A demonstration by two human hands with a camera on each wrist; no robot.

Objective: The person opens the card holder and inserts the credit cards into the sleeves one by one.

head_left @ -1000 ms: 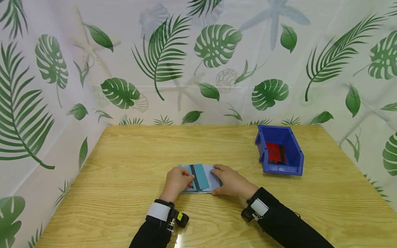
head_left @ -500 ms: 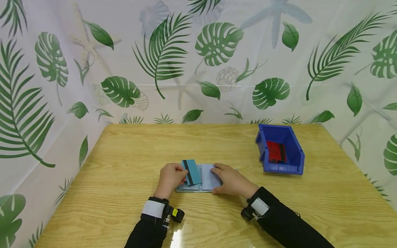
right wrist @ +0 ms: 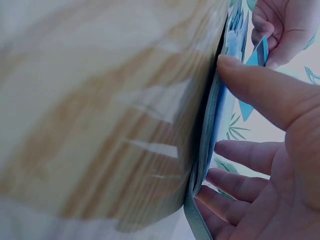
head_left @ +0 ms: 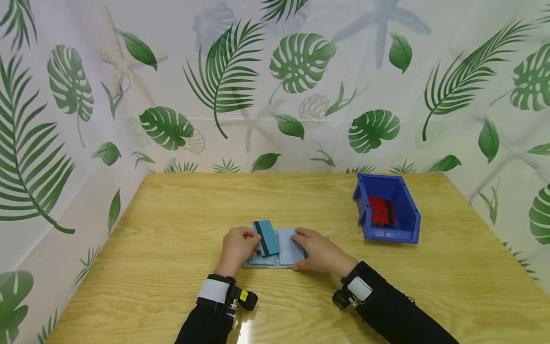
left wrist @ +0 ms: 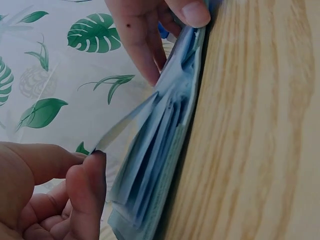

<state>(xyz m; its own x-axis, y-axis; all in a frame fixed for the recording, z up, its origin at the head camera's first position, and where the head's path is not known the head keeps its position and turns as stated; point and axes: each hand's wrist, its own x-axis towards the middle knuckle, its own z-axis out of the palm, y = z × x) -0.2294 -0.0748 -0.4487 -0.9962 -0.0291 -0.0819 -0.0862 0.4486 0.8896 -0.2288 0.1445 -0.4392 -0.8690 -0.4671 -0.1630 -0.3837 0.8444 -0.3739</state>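
Blue card (head_left: 267, 239) and left hand (head_left: 235, 249) have shifted left versus 1.0 s ago; card was over the middle of the card holder (head_left: 290, 248), now it's over the left half, tilted, top edge past the holder's far edge. Basically unchanged from 0.5 s ago.

Left hand: thumb and finger pinching the card by its left edge, dark stripe on that side. Can't tell if the card touches the sleeves below.

Right hand (head_left: 322, 252): same spot, holding the holder's right side, thumb at near edge, fingers toward the far edge. Holder lies open on the bench (head_left: 180, 205).

Blue bin (head_left: 392, 234) sits back right, red item (head_left: 380, 211) with a dark stripe inside.
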